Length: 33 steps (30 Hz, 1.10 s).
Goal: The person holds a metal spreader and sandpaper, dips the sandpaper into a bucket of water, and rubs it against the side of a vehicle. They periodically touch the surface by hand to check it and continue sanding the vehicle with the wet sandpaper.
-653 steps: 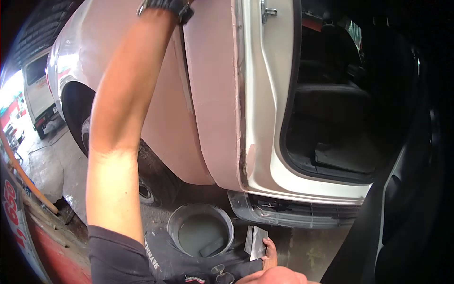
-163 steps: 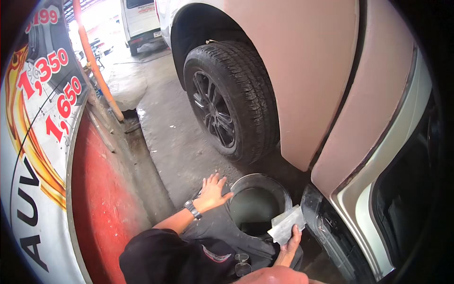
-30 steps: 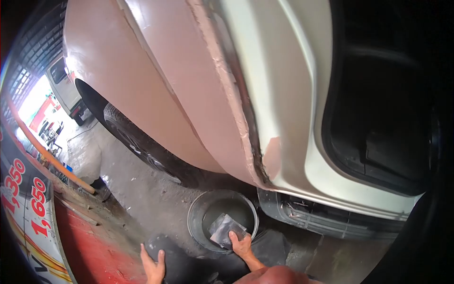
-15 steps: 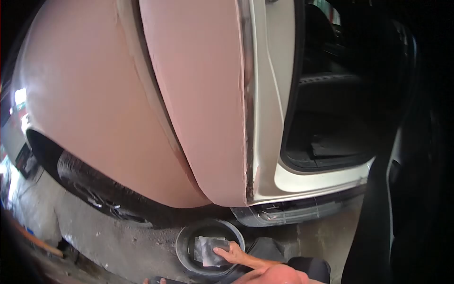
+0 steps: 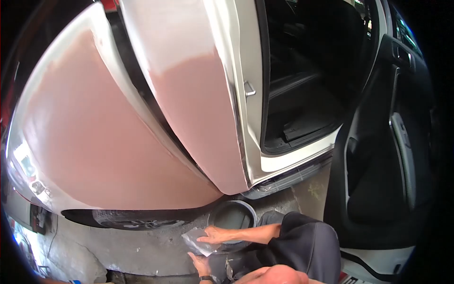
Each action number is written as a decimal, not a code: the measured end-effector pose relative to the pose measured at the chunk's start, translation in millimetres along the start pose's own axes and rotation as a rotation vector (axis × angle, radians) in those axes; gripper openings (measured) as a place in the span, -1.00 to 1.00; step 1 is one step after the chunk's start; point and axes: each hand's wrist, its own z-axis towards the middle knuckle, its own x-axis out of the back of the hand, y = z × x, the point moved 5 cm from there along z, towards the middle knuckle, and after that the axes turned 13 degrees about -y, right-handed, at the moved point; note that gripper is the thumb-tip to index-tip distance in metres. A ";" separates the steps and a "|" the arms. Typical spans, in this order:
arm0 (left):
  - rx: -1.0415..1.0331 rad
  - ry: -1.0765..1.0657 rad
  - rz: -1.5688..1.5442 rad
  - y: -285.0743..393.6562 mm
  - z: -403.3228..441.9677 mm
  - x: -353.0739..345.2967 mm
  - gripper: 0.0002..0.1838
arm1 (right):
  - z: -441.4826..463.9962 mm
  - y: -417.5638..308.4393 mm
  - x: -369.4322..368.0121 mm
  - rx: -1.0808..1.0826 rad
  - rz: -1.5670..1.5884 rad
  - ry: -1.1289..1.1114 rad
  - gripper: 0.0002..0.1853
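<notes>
In my right hand (image 5: 215, 235) is a thin grey sheet of sandpaper (image 5: 195, 244), gripped at its upper right edge between thumb and fingers. The sheet hangs just left of a round dark bucket (image 5: 253, 211) that appears to hold water. My left hand (image 5: 200, 264), with a dark band on its wrist, is just below the sheet. Its fingers are apart and seem empty; a gap shows between them and the sheet. Ahead are two pinkish-coated car panels, the rear panel (image 5: 109, 151) and the door-side panel (image 5: 198, 113).
An open car door (image 5: 369, 199) stands at the right, beside the dark cabin. Below the sill runs a black side step (image 5: 288, 181). A wheel (image 5: 142, 220) sits under the rear panel, over a concrete floor (image 5: 142, 251). My bent knee (image 5: 307, 236) is close to the bucket.
My right hand has lifted the sandpaper out of the bucket and over to its left. My left hand has come up into view near it. The camera view has shifted, showing more door.
</notes>
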 end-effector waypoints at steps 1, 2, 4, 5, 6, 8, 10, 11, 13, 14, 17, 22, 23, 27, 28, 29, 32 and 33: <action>0.030 -0.070 -0.124 20.1 -18.8 -57.9 -0.26 | -14.6 -31.6 5.7 0.002 0.095 0.009 -0.39; 0.059 -0.140 -0.250 47.6 -44.3 -121.5 -0.26 | -19.0 -45.9 7.9 0.088 0.099 0.068 -0.43; 0.117 -0.277 -0.383 65.1 -66.4 -150.1 -0.34 | -24.3 -61.8 5.3 0.246 0.132 0.194 -0.49; 0.131 -0.240 -0.216 62.4 -63.1 -139.8 -0.40 | -23.7 -59.4 2.8 0.148 0.112 0.126 -0.52; 0.153 -0.199 -0.051 65.7 -72.3 -143.5 -0.46 | -26.2 -59.4 6.1 0.046 0.101 0.049 -0.55; 0.099 -0.099 0.124 102.3 -106.2 -192.2 -0.57 | -26.3 -71.4 7.3 0.041 0.134 0.019 -0.53; 0.106 -0.135 0.274 132.3 -124.1 -219.3 -0.63 | -40.2 -116.2 16.9 -0.045 0.166 -0.033 -0.52; 0.030 -0.230 0.466 150.9 -130.3 -228.3 -0.64 | -47.8 -133.3 18.9 -0.074 0.292 -0.055 -0.52; 0.068 -0.212 0.394 178.3 -140.7 -236.3 -0.65 | -72.1 -166.4 28.2 -0.150 0.530 -0.053 -0.51; 0.172 -0.090 0.146 187.7 -144.2 -234.0 -0.65 | -87.6 -177.9 34.1 -0.189 0.644 -0.016 -0.51; 0.204 0.076 0.242 208.4 -139.2 -187.9 -0.60 | -148.3 -180.6 82.0 -0.016 0.247 0.725 -0.49; 0.231 0.083 0.319 214.2 -137.0 -85.2 -0.66 | -235.0 -239.1 196.0 0.009 -0.046 1.123 -0.59; 0.198 0.111 0.262 213.4 -140.8 -74.0 -0.67 | -236.9 -264.7 214.8 0.112 -0.168 1.121 -0.62; 0.095 0.286 0.117 204.1 -177.1 -78.1 -0.67 | -222.7 -309.6 258.9 0.246 -0.357 1.059 -0.64; 0.080 0.310 0.093 199.9 -181.6 -76.7 -0.66 | -220.6 -305.1 261.9 0.266 -0.387 1.053 -0.63; 0.081 0.330 0.092 195.9 -187.8 -75.4 -0.65 | -217.9 -295.7 263.6 0.289 -0.420 1.050 -0.62; 0.098 0.395 0.100 181.6 -208.4 -88.0 -0.60 | -205.7 -261.4 263.3 0.349 -0.452 1.023 -0.59; 0.113 0.418 0.114 179.1 -213.7 -91.0 -0.59 | -205.3 -257.3 261.9 0.342 -0.466 1.003 -0.59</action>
